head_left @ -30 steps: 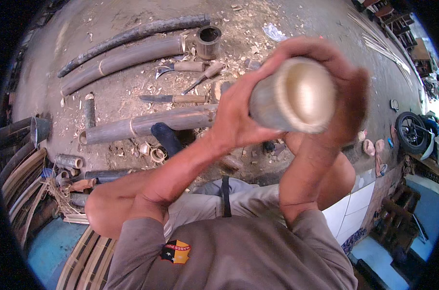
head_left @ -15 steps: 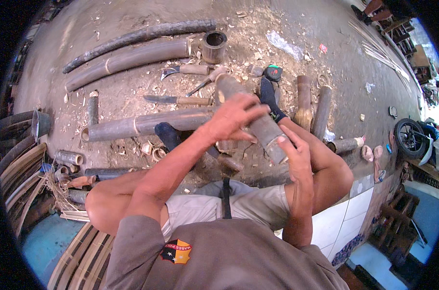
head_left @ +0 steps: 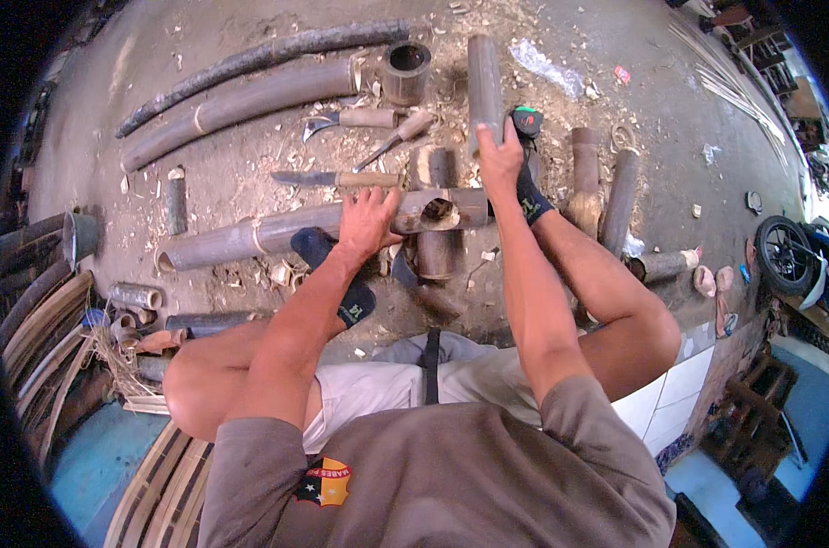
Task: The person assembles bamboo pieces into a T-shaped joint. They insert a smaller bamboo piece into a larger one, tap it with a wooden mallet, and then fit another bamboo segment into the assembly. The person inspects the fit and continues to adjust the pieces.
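I sit on the ground with both arms stretched forward. My left hand [head_left: 367, 222] lies flat on a long bamboo pole [head_left: 250, 237] that has a notch cut in it near the hand. My right hand [head_left: 499, 157] grips the near end of a short bamboo tube [head_left: 484, 78] that points away from me. Another short tube [head_left: 435, 251] lies crosswise under the long pole. My feet in dark socks rest beside the pole.
A knife [head_left: 332, 179], a chisel [head_left: 394, 142] and a curved blade with a wooden handle [head_left: 346, 120] lie beyond the pole. Long bamboo poles [head_left: 241, 96], a bamboo ring [head_left: 406, 71], short offcuts [head_left: 620, 196] and shavings litter the ground. Bamboo strips [head_left: 31, 320] are stacked left; a wheel [head_left: 784, 251] stands right.
The tube was held up close to the camera in both hands, then lowered. Now the right hand holds it out over the ground and the left hand rests on the long pole.
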A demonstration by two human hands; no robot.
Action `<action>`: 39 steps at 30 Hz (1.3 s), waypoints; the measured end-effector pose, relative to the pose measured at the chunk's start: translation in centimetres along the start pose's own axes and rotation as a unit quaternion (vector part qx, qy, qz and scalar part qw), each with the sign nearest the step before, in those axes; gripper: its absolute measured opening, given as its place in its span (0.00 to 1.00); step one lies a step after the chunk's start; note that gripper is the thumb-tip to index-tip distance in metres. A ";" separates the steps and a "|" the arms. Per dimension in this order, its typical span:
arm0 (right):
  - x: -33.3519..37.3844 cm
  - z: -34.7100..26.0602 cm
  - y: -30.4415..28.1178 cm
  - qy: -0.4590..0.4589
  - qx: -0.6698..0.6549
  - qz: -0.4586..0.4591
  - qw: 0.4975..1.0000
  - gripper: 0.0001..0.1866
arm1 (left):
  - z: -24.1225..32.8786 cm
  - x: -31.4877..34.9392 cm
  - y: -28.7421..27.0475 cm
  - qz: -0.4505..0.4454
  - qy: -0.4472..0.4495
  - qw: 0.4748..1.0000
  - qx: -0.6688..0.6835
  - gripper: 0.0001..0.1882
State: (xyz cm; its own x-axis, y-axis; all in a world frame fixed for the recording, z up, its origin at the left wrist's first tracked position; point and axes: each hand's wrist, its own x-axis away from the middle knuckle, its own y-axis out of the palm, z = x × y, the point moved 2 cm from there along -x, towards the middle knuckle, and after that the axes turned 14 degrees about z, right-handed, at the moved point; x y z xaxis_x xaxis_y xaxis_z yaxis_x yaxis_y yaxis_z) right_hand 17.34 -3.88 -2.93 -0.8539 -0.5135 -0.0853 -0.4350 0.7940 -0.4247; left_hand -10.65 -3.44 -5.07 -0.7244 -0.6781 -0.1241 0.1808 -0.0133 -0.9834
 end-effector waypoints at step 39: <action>-11.9 26.8 -25.0 0.020 0.197 -0.394 0.897 0.35 | -5.4 -19.3 -2.2 0.415 -0.355 0.669 0.503 0.27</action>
State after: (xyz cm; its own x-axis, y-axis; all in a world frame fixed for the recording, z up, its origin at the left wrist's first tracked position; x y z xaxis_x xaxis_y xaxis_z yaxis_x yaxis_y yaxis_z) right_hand 46.06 -26.32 -15.45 -0.3379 -0.8467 0.4111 -0.7803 0.0078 -0.6253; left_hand -0.66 13.59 -1.20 0.3385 -0.9324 -0.1266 0.9406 0.3391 0.0172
